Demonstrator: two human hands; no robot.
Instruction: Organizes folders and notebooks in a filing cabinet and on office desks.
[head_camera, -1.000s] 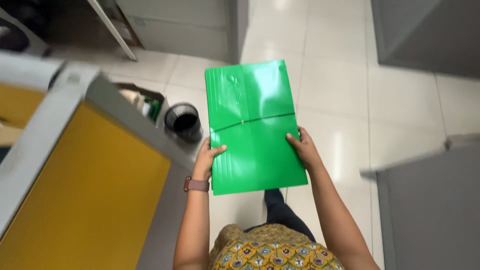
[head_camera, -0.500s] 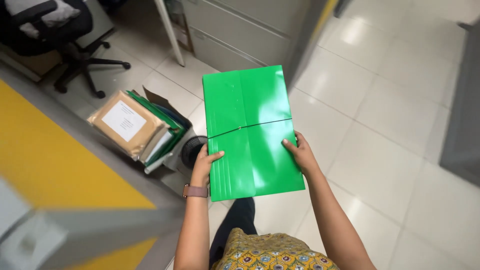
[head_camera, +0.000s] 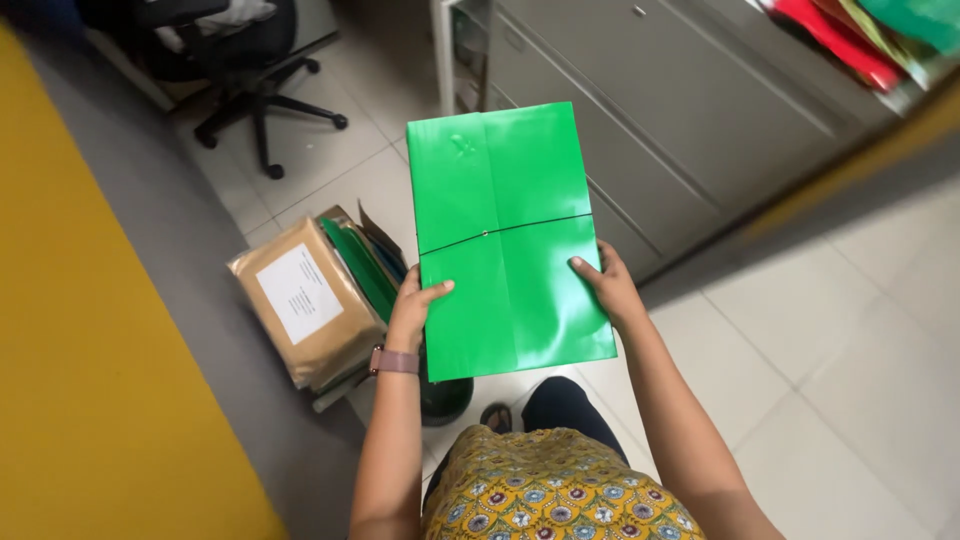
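Observation:
I hold a bright green folder (head_camera: 505, 235) flat in front of me, a thin black elastic band running across its middle. My left hand (head_camera: 413, 308) grips its left edge, thumb on top; a brown watch strap sits on that wrist. My right hand (head_camera: 607, 287) grips the right edge, thumb on top. Both hands sit just below the band. The folder hangs over the floor, above my patterned yellow top.
A box (head_camera: 345, 290) of files with a brown envelope (head_camera: 303, 300) on top stands on the floor at my left, beside a yellow and grey partition (head_camera: 90, 330). A grey drawer cabinet (head_camera: 660, 110) is ahead, an office chair (head_camera: 235, 50) at top left, and coloured folders (head_camera: 860, 40) at top right.
My view has swung to the left: the cabinet and the box of files now lie ahead. The folder stays in both hands at the same height.

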